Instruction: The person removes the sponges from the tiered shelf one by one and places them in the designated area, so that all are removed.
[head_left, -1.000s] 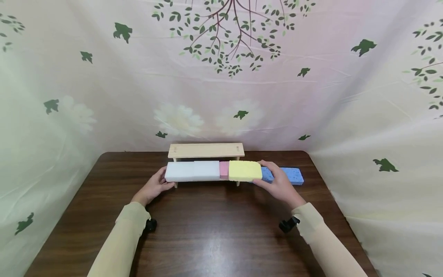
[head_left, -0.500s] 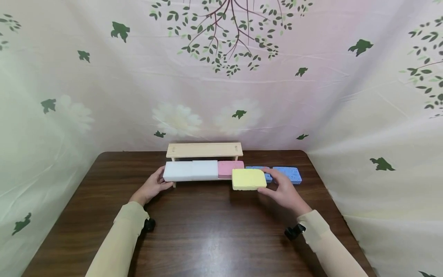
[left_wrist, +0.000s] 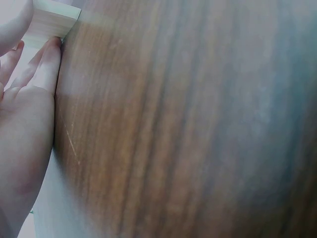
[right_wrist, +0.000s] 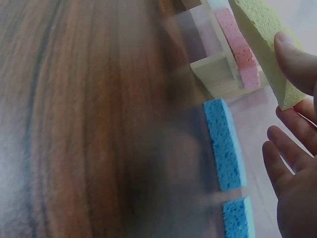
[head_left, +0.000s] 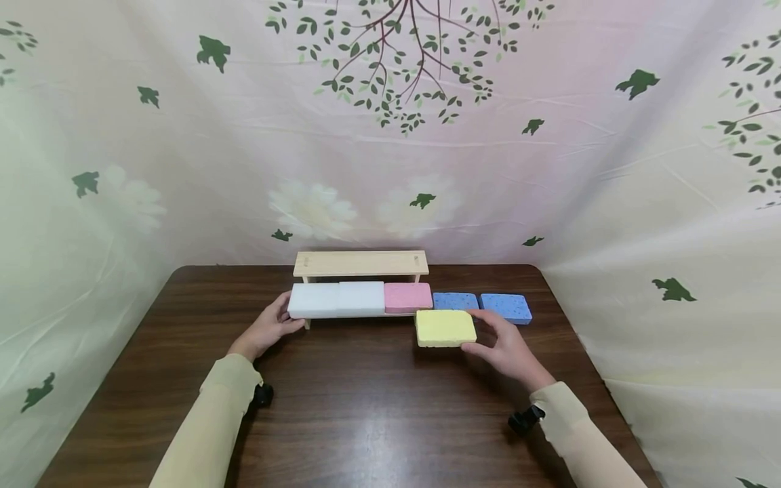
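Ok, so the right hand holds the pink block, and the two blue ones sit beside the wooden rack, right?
Not quite: the right hand holds the yellow block, not the pink block, as the head view shows. The two blue blocks do sit beside the wooden rack.

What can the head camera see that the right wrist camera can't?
Only the head camera shows the left hand and the tree print.
Only the right wrist camera shows two fingers of the right hand apart from the yellow sponge.
Both show that hand holding the yellow sponge, plus the pink sponge, two blue sponges and wooden rack.
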Demonstrator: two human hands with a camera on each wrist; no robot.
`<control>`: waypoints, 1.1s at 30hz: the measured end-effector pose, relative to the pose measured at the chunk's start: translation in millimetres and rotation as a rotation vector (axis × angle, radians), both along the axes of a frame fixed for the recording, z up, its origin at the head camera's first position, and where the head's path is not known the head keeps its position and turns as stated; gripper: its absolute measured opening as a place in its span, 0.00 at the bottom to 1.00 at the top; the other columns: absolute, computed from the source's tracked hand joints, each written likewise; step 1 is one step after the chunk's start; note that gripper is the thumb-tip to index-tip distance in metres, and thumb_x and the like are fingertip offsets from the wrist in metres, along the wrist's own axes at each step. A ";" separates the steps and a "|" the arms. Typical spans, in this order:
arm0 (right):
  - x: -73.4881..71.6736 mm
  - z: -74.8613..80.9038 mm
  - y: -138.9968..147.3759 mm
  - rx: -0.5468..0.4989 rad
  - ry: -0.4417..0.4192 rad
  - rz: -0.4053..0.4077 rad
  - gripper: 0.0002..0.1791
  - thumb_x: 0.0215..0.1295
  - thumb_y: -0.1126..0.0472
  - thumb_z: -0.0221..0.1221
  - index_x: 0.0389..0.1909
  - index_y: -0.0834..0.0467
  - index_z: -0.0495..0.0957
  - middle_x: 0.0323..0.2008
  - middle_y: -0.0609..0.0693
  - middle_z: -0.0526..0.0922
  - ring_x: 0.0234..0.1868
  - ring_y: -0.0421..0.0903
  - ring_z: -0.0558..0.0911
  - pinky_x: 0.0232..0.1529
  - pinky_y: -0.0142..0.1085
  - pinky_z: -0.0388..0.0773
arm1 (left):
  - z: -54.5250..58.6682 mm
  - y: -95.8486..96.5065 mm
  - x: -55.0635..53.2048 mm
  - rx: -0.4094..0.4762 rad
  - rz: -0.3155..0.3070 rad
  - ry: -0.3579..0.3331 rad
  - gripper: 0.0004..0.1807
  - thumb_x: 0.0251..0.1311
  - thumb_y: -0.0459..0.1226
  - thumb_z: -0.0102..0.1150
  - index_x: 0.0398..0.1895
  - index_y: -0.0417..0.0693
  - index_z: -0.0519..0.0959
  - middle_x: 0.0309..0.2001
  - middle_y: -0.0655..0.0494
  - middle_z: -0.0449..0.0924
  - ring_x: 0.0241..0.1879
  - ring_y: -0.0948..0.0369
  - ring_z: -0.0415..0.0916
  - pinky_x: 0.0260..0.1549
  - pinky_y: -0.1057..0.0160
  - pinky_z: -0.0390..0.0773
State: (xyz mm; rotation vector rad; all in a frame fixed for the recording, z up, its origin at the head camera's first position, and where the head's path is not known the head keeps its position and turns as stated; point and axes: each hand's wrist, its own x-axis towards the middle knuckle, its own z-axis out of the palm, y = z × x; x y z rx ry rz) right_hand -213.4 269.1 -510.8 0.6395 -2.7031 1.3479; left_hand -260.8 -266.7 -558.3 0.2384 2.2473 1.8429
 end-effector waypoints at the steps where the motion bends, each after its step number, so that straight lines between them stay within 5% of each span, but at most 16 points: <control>1: 0.6 -1.0 0.7 0.005 -0.003 -0.006 0.38 0.61 0.51 0.76 0.71 0.53 0.74 0.65 0.52 0.78 0.66 0.55 0.78 0.63 0.56 0.79 | 0.3 -0.2 -0.1 -0.001 -0.001 0.000 0.49 0.68 0.28 0.67 0.85 0.42 0.48 0.79 0.34 0.57 0.75 0.41 0.61 0.59 0.72 0.74; 19: 6.5 -24.4 20.1 0.093 -0.012 -0.058 0.38 0.61 0.46 0.76 0.70 0.52 0.75 0.64 0.52 0.81 0.65 0.56 0.79 0.61 0.58 0.79 | 2.2 0.4 0.4 -0.043 0.003 -0.011 0.49 0.69 0.31 0.67 0.85 0.44 0.47 0.79 0.35 0.57 0.76 0.42 0.62 0.64 0.67 0.72; 28: 3.7 -33.1 26.3 0.138 -0.002 -0.070 0.38 0.61 0.45 0.76 0.70 0.52 0.75 0.60 0.50 0.82 0.58 0.50 0.82 0.55 0.49 0.83 | 2.7 2.2 -0.5 -0.030 0.009 -0.005 0.47 0.69 0.28 0.66 0.84 0.43 0.49 0.79 0.35 0.59 0.75 0.43 0.62 0.70 0.56 0.68; 33: 2.3 -36.4 27.9 0.170 0.011 -0.077 0.38 0.61 0.46 0.76 0.69 0.54 0.75 0.60 0.51 0.82 0.57 0.50 0.82 0.53 0.49 0.84 | 2.6 1.9 0.3 -0.027 0.002 -0.004 0.47 0.69 0.28 0.66 0.84 0.43 0.49 0.79 0.35 0.59 0.75 0.42 0.62 0.67 0.63 0.70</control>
